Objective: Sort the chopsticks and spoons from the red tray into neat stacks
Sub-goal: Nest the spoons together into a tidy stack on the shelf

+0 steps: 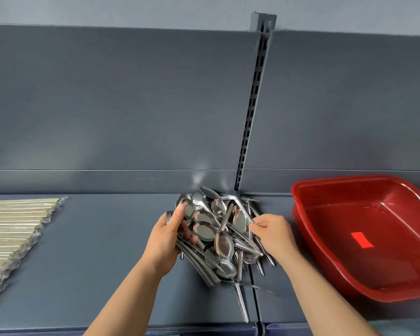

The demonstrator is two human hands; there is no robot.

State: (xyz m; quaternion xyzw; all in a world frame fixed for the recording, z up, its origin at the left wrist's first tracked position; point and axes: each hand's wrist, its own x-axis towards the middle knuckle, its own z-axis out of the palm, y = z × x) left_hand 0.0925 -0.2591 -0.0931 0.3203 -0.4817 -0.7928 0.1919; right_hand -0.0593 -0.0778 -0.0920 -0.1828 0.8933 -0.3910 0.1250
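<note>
A loose heap of steel spoons (218, 229) lies on the grey shelf (107, 263) in the middle. My left hand (166, 241) grips a nested stack of spoons (199, 265) at the heap's left side, thumb on a bowl, handles pointing down and right. At the heap's right edge, my right hand (270, 231) pinches the handle of one spoon. Wrapped chopsticks (12, 236) lie in a fanned row at the far left. The red tray (303, 214) stands at the right with nothing in it but a small red label.
A grey back panel rises behind the shelf, with a slotted upright (251, 112) above the heap. A seam in the shelf (256, 299) runs forward under the heap. One spoon handle (241, 304) sticks out toward the front edge.
</note>
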